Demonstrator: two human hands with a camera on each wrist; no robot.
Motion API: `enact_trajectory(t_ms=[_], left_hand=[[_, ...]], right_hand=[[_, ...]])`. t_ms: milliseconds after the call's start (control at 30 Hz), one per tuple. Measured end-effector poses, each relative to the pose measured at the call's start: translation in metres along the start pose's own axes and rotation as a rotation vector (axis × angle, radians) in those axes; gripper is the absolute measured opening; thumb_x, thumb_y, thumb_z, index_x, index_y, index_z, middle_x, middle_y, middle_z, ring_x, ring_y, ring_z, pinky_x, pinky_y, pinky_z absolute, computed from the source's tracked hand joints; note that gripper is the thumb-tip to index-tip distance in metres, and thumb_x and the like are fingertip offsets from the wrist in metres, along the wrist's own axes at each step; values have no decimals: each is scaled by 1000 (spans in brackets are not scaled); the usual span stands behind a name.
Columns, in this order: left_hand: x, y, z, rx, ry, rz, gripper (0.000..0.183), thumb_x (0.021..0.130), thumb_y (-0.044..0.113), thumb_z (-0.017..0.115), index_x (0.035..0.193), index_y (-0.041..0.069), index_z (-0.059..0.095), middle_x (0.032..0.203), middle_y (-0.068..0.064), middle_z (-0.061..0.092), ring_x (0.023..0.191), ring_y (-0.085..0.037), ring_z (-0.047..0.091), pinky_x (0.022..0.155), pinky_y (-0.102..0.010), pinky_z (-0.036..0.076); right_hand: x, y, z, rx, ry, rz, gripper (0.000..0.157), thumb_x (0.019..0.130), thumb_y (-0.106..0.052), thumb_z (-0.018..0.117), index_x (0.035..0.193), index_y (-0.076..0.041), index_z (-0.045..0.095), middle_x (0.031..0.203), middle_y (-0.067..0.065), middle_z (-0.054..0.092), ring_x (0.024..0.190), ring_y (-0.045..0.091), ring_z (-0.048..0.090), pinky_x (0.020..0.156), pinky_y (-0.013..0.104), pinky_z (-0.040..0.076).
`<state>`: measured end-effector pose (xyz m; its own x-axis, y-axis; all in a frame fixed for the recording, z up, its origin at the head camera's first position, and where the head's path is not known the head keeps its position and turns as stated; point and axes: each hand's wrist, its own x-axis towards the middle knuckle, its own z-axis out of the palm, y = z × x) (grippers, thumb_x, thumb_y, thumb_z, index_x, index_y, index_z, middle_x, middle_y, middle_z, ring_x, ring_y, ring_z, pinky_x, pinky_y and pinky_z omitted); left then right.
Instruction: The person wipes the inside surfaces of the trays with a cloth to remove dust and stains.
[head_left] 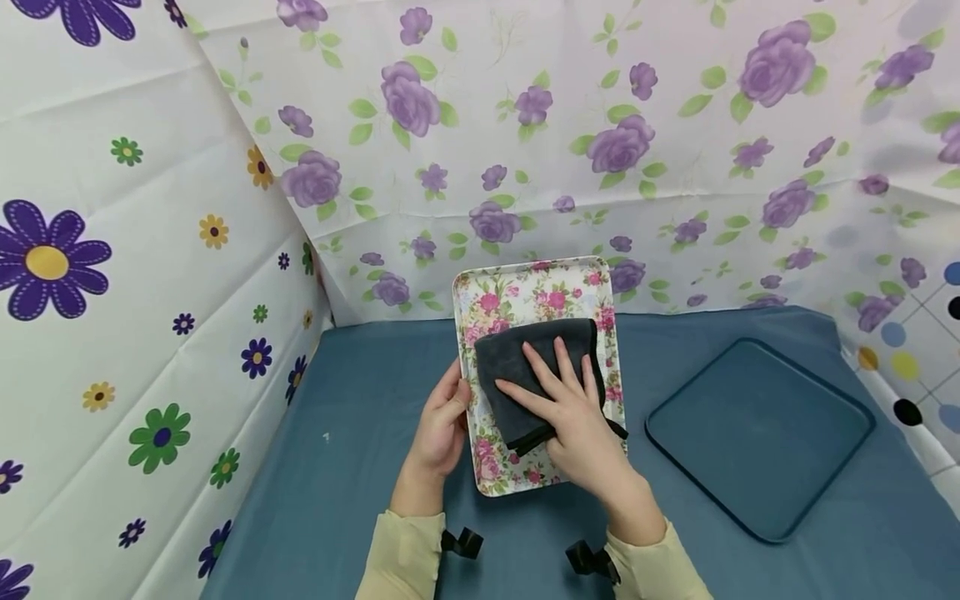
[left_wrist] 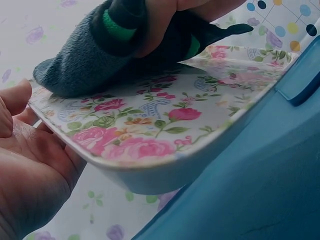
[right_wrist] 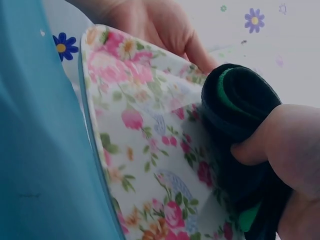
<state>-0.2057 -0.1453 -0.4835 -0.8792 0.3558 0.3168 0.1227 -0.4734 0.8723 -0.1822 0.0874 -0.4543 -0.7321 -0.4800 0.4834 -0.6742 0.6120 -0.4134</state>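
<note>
Floral tray (head_left: pixel 517 300): mid-view, tilted, raised above bench (head_left: pixel 337 467). Dark cloth (head_left: pixel 516 363) folded on tray, over its centre. Right hand (head_left: pixel 581 427), from 5 o'clock, presses cloth, fingers spread. Left hand (head_left: pixel 441 423), at 8 o'clock, pinches tray rim, thumb on top. Wiping looks under way, likely unfinished; share done cannot be told. Blue tray (head_left: pixel 761 442) on bench, toward 4 o'clock, untouched.

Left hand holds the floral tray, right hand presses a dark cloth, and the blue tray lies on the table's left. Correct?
No: the head view shows the blue tray on the right of the table, not the left. The left hand holds the floral tray and the right hand presses the dark cloth.
</note>
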Motion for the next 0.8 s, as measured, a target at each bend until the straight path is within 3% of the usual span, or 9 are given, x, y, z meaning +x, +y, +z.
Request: enact_trajectory(t_ms=[200,400,700,800], left_hand=[[9,2,3,17,23,12,63,118,37,36,173,14,18,177,-12,20,160,-24,27,122,-38,39],[4,2,2,25,77,-33,65,118,37,39,173,9,18,175,-14,23,156,-20,34,118,-35,43],[0,-4,3,14,73,-35,64,118,35,39,172,7,18,168,-1,39,150,-16,43,114,-33,47],[0,-6,3,12,74,-27,64,118,34,40,172,6,18,167,-2,41,147,-16,47,110,-34,51]], right_hand=[[6,-4,1,-33,-2,-36,118,65,33,52,159,-37,54,179,1,14,164,37,-5,125,71,-7],[5,-11,10,-49,-29,-55,117,64,30,56,157,-40,55,179,1,13,164,37,-7,124,73,-6],[0,-17,13,-58,-43,-37,113,65,28,57,156,-39,58,179,0,14,164,37,-7,123,75,-5],[-1,-13,12,-43,-51,-36,113,65,28,56,155,-39,58,179,-1,13,164,35,-6,123,74,-5]])
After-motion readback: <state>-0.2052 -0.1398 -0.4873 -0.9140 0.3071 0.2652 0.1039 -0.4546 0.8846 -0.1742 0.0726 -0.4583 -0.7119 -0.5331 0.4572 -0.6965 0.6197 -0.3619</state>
